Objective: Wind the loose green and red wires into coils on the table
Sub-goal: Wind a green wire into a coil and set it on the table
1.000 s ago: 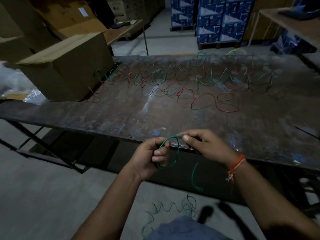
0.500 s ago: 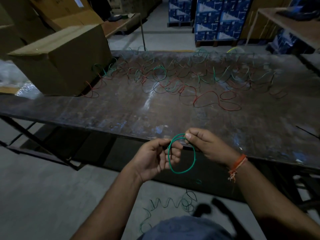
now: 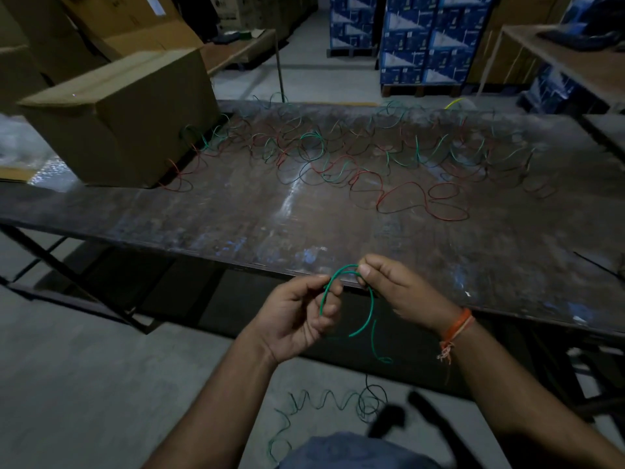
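A green wire (image 3: 367,309) is pinched at the top of its loop by the right hand (image 3: 402,292), while its other side is gripped in the closed left hand (image 3: 297,319), just before the table (image 3: 236,218) edge. Loose wires (image 3: 355,157) are spread across the far tabletop.

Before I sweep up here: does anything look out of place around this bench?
Yes. A green wire lies in wavy loops on the floor below the table edge, not on top with the tangled wires. Both the left hand and right hand hold a green wire loop.
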`<state>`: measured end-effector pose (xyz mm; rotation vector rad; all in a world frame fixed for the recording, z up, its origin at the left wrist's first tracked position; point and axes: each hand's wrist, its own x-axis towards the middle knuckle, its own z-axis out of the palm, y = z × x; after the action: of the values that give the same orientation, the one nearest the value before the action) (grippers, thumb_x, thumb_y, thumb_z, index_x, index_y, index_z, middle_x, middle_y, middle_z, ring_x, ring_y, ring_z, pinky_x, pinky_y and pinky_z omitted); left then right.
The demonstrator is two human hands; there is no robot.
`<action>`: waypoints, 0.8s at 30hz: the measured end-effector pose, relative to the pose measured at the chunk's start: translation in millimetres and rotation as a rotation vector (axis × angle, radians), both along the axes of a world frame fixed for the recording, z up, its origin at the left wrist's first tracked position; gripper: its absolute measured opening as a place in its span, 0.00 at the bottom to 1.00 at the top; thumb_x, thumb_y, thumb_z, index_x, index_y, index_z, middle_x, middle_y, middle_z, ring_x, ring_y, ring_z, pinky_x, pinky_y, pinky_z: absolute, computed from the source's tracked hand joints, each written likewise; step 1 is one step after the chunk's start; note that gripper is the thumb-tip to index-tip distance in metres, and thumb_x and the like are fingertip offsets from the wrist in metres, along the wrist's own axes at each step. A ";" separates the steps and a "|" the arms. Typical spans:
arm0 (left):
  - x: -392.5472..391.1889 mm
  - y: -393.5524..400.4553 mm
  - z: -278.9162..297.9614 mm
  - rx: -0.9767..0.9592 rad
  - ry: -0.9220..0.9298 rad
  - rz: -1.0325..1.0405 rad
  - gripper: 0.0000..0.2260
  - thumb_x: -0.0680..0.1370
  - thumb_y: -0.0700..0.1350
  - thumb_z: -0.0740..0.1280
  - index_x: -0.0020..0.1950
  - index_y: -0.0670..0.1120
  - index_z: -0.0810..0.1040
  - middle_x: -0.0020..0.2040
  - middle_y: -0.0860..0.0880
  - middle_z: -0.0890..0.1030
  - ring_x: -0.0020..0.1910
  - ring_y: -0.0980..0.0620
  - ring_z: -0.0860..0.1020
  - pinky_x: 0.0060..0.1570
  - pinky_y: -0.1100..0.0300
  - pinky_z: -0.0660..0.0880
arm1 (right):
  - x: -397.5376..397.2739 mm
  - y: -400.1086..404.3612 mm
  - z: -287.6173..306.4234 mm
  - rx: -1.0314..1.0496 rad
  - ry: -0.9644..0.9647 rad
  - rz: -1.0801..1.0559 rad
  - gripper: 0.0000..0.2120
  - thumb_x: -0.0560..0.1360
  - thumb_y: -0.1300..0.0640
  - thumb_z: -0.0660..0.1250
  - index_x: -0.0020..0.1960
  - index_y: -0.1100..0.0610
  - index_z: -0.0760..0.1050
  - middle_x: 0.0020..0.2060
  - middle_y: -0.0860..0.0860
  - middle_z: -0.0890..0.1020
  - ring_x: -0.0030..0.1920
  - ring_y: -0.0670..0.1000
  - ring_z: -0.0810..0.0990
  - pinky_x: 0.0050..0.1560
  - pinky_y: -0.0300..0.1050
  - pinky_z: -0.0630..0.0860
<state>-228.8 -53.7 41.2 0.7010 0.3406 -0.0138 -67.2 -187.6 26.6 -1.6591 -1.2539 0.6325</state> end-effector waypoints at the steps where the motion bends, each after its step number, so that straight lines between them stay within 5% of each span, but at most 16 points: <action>1: -0.5 0.3 0.8 -0.033 -0.003 -0.033 0.10 0.74 0.43 0.67 0.43 0.37 0.82 0.32 0.44 0.80 0.27 0.52 0.79 0.27 0.64 0.74 | 1.0 -0.1 -1.9 0.006 -0.027 0.006 0.14 0.84 0.49 0.57 0.44 0.54 0.72 0.36 0.40 0.72 0.40 0.41 0.70 0.44 0.41 0.69; 5: -2.1 3.5 -0.3 -0.015 -0.016 -0.163 0.20 0.80 0.48 0.58 0.51 0.35 0.84 0.42 0.40 0.85 0.40 0.48 0.85 0.47 0.59 0.80 | 5.6 -0.8 0.8 0.020 -0.122 0.060 0.13 0.83 0.46 0.56 0.44 0.51 0.71 0.37 0.40 0.72 0.41 0.41 0.71 0.45 0.45 0.70; 13: -10.0 -11.2 5.0 0.100 -0.084 -0.008 0.13 0.82 0.45 0.59 0.42 0.41 0.77 0.31 0.47 0.74 0.28 0.55 0.72 0.28 0.66 0.73 | 12.5 -0.7 10.0 0.152 -0.221 -0.029 0.09 0.81 0.53 0.64 0.47 0.56 0.79 0.39 0.47 0.78 0.43 0.45 0.77 0.44 0.40 0.72; 24: -14.1 -13.5 -7.0 -0.059 -0.234 -0.062 0.07 0.80 0.43 0.68 0.46 0.40 0.78 0.37 0.45 0.75 0.34 0.54 0.73 0.34 0.67 0.72 | 3.9 0.3 -1.4 0.255 -0.113 -0.231 0.07 0.80 0.54 0.67 0.44 0.51 0.82 0.38 0.44 0.81 0.41 0.42 0.78 0.43 0.38 0.72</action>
<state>-243.0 -67.2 34.2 0.6467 0.0934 -0.0005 -63.2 -187.3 25.2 -1.6107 -1.1468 0.2307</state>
